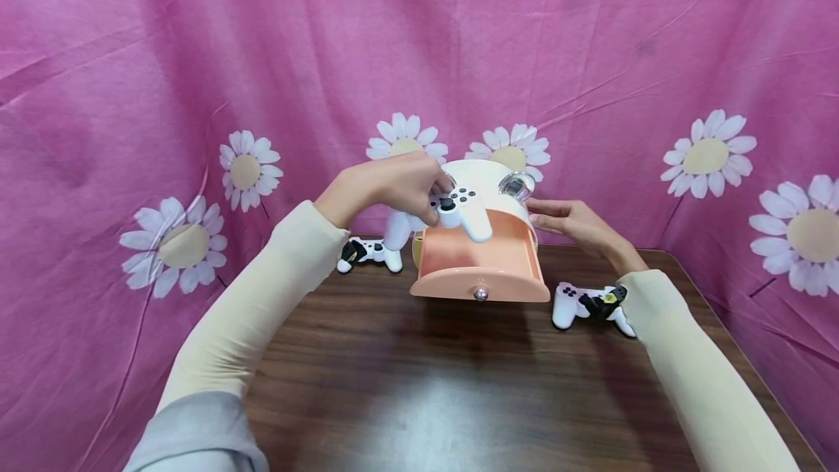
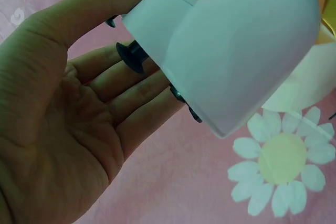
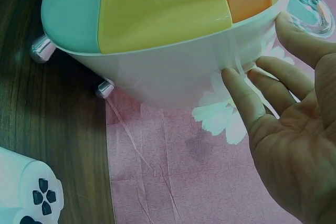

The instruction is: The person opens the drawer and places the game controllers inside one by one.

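Three white game controllers show in the head view. The person's left hand (image 1: 396, 184) grips one, the held controller (image 1: 473, 218), over the pulled-out orange drawer (image 1: 448, 284), toward eleven o'clock from its chrome knob (image 1: 481, 294). At three o'clock of the white drawer cabinet (image 1: 481, 172), the right hand (image 1: 577, 226) rests fairly straight fingertips against its side. Another controller (image 1: 372, 250) lies at eight o'clock of the cabinet, and a black-marked controller (image 1: 593, 302) at four.

The left wrist view gives the palm and a black thumbstick (image 2: 134, 57) jutting toward it; the head view gives that hand's back. Only the right wrist view shows the cabinet's green panel (image 3: 73, 11) and two metal feet (image 3: 43, 49).

Beneath is a dark wood-grain table (image 1: 367, 363); pink fabric (image 1: 328, 57) printed with daisies hangs from nine o'clock through twelve to three.
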{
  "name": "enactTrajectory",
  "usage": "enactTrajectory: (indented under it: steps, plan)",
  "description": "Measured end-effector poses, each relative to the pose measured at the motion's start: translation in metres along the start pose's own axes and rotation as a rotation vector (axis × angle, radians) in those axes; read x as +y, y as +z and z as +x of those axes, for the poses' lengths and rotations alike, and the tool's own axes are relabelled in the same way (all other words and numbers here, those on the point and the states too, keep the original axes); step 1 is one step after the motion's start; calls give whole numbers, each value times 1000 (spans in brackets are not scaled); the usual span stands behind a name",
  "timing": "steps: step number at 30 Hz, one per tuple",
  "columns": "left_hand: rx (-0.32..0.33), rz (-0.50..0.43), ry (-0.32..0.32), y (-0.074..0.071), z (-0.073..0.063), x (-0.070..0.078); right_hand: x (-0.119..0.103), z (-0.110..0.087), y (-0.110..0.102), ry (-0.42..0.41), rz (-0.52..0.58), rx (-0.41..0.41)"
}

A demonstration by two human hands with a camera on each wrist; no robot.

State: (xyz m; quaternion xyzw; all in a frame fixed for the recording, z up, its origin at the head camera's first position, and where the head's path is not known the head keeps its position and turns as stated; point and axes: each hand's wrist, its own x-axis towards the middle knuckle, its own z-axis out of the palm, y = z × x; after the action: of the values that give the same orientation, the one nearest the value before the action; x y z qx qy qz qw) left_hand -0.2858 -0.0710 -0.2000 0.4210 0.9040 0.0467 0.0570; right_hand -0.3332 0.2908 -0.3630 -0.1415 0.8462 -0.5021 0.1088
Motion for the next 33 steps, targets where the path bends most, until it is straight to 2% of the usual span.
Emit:
enactTrajectory:
  steps: [9,20,26,33]
  plan:
    - [-49,-2,-16,0,26,13,1,0,0,2,5,4]
    - [-111,35,20,12,57,28,0,1,0,-18,-16,6]
    - [-107,65,20,21,68,35,1,1,0,-20,-12,1]
    - [-163,79,-22,34,76,41,1,1,0,-11,-21,3]
